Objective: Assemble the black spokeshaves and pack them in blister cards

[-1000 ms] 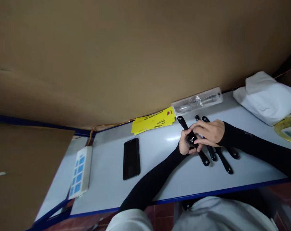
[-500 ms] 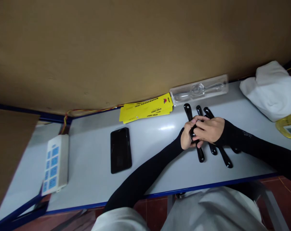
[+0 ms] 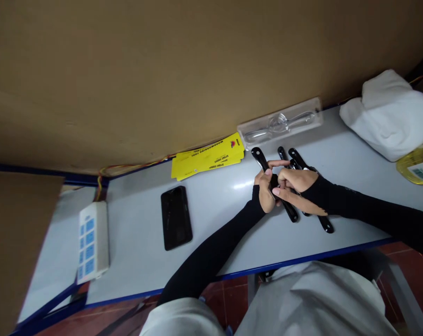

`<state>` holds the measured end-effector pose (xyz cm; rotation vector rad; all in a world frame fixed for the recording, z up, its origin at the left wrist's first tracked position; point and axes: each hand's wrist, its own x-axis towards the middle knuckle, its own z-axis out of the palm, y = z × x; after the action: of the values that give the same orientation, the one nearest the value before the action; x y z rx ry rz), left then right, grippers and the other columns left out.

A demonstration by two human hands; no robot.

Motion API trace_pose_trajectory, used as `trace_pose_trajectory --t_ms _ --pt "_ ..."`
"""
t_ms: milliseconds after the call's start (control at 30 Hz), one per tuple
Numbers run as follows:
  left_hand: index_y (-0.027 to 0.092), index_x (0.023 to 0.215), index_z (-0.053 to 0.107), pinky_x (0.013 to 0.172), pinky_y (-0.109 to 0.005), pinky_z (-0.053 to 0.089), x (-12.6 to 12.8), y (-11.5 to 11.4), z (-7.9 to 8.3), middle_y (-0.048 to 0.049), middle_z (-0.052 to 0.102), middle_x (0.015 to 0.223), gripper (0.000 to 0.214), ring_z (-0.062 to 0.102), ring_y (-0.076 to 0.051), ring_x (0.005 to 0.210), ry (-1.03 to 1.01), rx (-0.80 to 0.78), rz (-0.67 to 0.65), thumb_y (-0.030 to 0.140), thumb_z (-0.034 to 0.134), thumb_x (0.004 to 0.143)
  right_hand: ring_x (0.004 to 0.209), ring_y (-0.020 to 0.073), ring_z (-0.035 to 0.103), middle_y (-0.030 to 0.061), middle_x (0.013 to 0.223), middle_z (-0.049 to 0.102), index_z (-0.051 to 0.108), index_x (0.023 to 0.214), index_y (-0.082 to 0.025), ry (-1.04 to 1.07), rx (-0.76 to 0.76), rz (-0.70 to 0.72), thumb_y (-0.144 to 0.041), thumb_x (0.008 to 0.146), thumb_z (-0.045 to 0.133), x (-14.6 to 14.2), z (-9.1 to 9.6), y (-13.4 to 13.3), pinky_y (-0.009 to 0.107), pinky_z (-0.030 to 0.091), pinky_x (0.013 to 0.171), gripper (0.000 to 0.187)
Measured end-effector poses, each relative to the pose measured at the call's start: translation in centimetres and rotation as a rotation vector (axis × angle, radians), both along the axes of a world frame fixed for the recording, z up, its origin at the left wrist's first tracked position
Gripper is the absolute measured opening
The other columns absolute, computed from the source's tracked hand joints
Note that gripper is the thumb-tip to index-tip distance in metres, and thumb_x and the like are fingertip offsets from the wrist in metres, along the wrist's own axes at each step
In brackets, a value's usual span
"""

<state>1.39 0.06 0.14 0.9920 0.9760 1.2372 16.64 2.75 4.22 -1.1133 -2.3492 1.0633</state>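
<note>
A black spokeshave [image 3: 260, 158] slants between my hands, its two handles sticking out above and below. My left hand [image 3: 266, 196] is closed around its middle from the left, thumb on top. My right hand [image 3: 297, 183] comes in from the right with bent fingers gripping at the same middle part; its fingertips and what lies beneath them are partly hidden. Under and beside my right hand, several more black spokeshaves [image 3: 326, 224] lie on the table, partly covered by my hand and sleeve.
Yellow printed cards [image 3: 207, 158] lie at the back beside a clear plastic blister tray [image 3: 278, 125]. A black phone [image 3: 176, 218] rests on the left of the grey table [image 3: 134, 233], with a white power strip [image 3: 94, 240] farther left. White cloth [image 3: 390, 114] and a yellow bottle [image 3: 418, 165] stand right.
My right hand has turned and its fingers have shifted on the middle of the spokeshave. The spokeshave is tilted a little more. The whole view has shifted slightly.
</note>
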Motion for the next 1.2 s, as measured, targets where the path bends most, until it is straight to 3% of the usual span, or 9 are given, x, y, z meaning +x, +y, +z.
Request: trace_pose_trajectory --t_ms 200,367,433,533,667,733,833,1033,1200 --pt "0.017 0.113 0.070 0.028 -0.021 0.027 0.1 -0.5 -1.0 0.0016 0.058 0.048 0.059 0.044 -0.013 0.029 0.022 0.069 0.043 0.069 0.043 0.102 0.054 0.0124 0.060 -0.0027 0.063 0.066 0.054 0.082 -0.022 0.155 -0.430 -0.091 -0.035 0.095 0.063 0.3 0.7 -0.8 0.027 0.043 0.059 0.021" --pt "0.018 0.104 0.071 0.027 -0.024 0.024 0.3 -0.4 -1.1 0.0031 0.053 0.045 0.060 0.040 -0.013 0.028 0.068 0.060 0.126 0.071 0.044 0.101 0.062 0.0143 0.067 -0.0006 0.073 0.069 0.053 0.087 -0.022 0.301 -0.523 -0.162 -0.034 0.097 0.060 0.0 0.4 -1.7 0.028 0.050 0.062 0.017" --pt "0.018 0.094 0.071 0.029 -0.024 0.026 0.4 -0.2 -0.8 0.0028 0.052 0.046 0.057 0.042 -0.012 0.031 0.105 0.054 0.157 0.070 0.048 0.099 0.063 0.0131 0.066 -0.0018 0.077 0.068 0.053 0.091 -0.022 0.342 -0.444 -0.159 -0.026 0.097 0.057 -0.2 0.4 -2.2 0.027 0.050 0.065 0.008" --pt "0.018 0.081 0.067 0.035 -0.025 0.036 0.4 0.0 -0.3 -0.0003 0.057 0.054 0.054 0.051 -0.012 0.040 0.144 0.042 0.162 0.066 0.050 0.099 0.070 0.0121 0.064 0.0002 0.090 0.069 0.056 0.092 -0.022 0.372 -0.124 -0.067 -0.013 0.095 0.050 -0.2 0.3 -2.5 0.028 0.049 0.070 0.011" --pt "0.020 0.090 0.063 0.027 -0.025 0.026 -0.2 0.3 -0.2 0.0027 0.053 0.047 0.054 0.045 -0.013 0.029 0.048 -0.120 -0.005 0.068 0.039 0.100 0.064 0.0122 0.061 -0.0001 0.088 0.069 0.064 0.105 -0.021 0.224 0.173 0.010 -0.016 0.099 0.056 0.6 -0.1 -1.5 0.027 0.045 0.062 0.011" --pt "0.022 0.093 0.058 0.024 -0.024 0.021 -0.5 0.6 -0.3 0.0047 0.051 0.044 0.053 0.042 -0.014 0.024 -0.015 -0.205 -0.076 0.070 0.037 0.098 0.062 0.0110 0.062 0.0015 0.094 0.072 0.068 0.109 -0.020 0.182 0.251 0.008 -0.017 0.099 0.060 1.1 -0.3 -0.7 0.027 0.045 0.062 0.013" --pt "0.023 0.094 0.054 0.023 -0.023 0.022 -0.6 0.9 -0.4 0.0060 0.054 0.045 0.049 0.043 -0.014 0.023 -0.050 -0.220 -0.127 0.071 0.042 0.096 0.067 0.0088 0.068 0.0040 0.105 0.073 0.073 0.102 -0.019 0.261 0.300 0.051 -0.010 0.101 0.051 1.8 -0.7 0.0 0.026 0.051 0.069 0.024" --pt "0.023 0.085 0.051 0.022 -0.024 0.021 -0.2 1.0 -0.2 0.0038 0.059 0.052 0.048 0.043 -0.013 0.024 -0.056 -0.189 -0.111 0.070 0.048 0.094 0.080 0.0125 0.066 0.0067 0.115 0.066 0.075 0.095 -0.020 0.341 0.439 0.074 -0.005 0.091 0.056 2.1 -0.8 -0.2 0.027 0.053 0.069 0.025" --pt "0.021 0.089 0.054 0.025 -0.022 0.022 -0.3 1.1 0.1 0.0037 0.060 0.051 0.047 0.039 -0.011 0.023 -0.098 -0.204 -0.143 0.067 0.045 0.097 0.083 0.0180 0.062 0.0043 0.088 0.067 0.069 0.073 -0.020 0.261 0.579 0.057 -0.006 0.081 0.060 2.2 -0.7 -0.3 0.029 0.048 0.066 0.018"
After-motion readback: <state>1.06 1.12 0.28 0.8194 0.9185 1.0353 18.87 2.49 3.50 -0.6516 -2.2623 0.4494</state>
